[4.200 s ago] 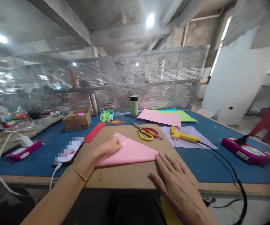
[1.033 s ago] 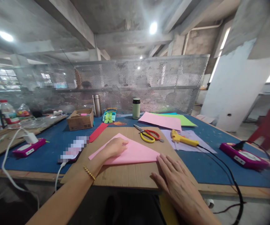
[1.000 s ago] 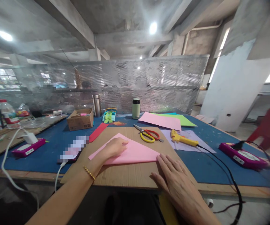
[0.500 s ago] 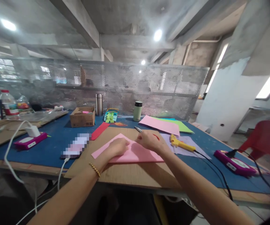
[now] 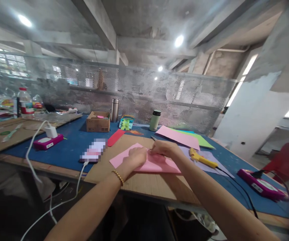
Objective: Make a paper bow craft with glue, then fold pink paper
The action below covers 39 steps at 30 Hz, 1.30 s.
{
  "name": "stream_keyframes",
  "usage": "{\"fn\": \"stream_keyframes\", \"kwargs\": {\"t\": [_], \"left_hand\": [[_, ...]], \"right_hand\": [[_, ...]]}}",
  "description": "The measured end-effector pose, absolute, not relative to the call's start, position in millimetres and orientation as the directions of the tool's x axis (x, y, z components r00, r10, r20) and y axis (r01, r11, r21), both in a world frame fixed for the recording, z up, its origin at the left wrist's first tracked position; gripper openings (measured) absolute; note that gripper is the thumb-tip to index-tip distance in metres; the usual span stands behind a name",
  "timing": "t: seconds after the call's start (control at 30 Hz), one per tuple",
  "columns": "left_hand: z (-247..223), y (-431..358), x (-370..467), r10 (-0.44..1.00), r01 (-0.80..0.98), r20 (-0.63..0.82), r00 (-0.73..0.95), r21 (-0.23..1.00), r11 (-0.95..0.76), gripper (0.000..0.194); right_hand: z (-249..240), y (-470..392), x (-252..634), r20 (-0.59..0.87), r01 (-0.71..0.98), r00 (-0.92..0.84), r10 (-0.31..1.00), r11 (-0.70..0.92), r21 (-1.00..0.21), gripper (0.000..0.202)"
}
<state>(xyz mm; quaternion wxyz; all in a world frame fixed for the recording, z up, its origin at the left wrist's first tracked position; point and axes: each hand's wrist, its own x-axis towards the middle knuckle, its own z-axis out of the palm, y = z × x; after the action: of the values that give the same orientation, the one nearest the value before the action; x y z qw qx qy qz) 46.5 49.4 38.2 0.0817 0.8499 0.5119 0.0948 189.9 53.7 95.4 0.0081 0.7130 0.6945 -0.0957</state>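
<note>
Since the view a second ago, the right hand (image 5: 164, 148) has left the right corner of the pink paper (image 5: 156, 166) and come across to its far side, close beside the left hand (image 5: 138, 156). It now hides most of the scissors (image 5: 153, 138), leaving only the tip for me to see just beyond the knuckles. My view has turned and tipped as well, though the phone (image 5: 94, 150) on the left and the glue gun (image 5: 203, 158) on the right seem to lie where they did.

I find the paper flat on the cardboard (image 5: 154, 184) at the near side of the table (image 5: 71, 147), with what looks like a folded edge towards me. The left hand is curled with its knuckles up, resting on the paper's left half; the right hand's fingers are bunched down onto the far side. I cannot tell whether either one pinches the paper or only presses it.

I'd expect the paper to be very light and limp, quick to crease and inclined to slide on the cardboard. I'd hold one part flat with broad pressure and take a fingertip pinch at an outer edge, gently, to avoid a stray wrinkle.
</note>
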Motion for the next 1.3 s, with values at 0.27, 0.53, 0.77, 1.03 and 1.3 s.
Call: {"fn": "stream_keyframes", "kwargs": {"t": [0.27,0.53,0.77,1.03,1.3], "left_hand": [[40.8,35.3,47.9,0.898,0.877,0.104,0.427,0.196,-0.439,0.041],[34.5,7.1,-13.9,0.762,0.905,0.641,0.099,0.261,-0.337,0.053],[36.6,6.5,-32.7,0.924,-0.001,0.375,0.081,0.927,-0.376,0.081],[63.1,-24.8,30.3,0.923,-0.722,0.320,0.216,0.689,-0.070,0.060],[74.1,-26.8,22.1,0.942,-0.720,0.313,0.124,0.681,-0.131,0.043]], "right_hand": [[86.2,52.1,199.6,-0.122,0.918,-0.009,0.992,-0.040,-0.395,0.012],[89.0,30.4,243.0,0.214,0.679,0.017,0.977,0.146,-0.720,0.039],[94.9,-15.0,255.8,0.428,0.354,0.134,0.894,0.361,-0.863,0.044],[100.8,-50.1,245.4,0.459,0.265,0.150,0.876,0.411,-0.872,0.047],[90.3,-65.8,257.8,0.346,0.032,0.204,0.916,0.347,-0.937,0.041]]}}
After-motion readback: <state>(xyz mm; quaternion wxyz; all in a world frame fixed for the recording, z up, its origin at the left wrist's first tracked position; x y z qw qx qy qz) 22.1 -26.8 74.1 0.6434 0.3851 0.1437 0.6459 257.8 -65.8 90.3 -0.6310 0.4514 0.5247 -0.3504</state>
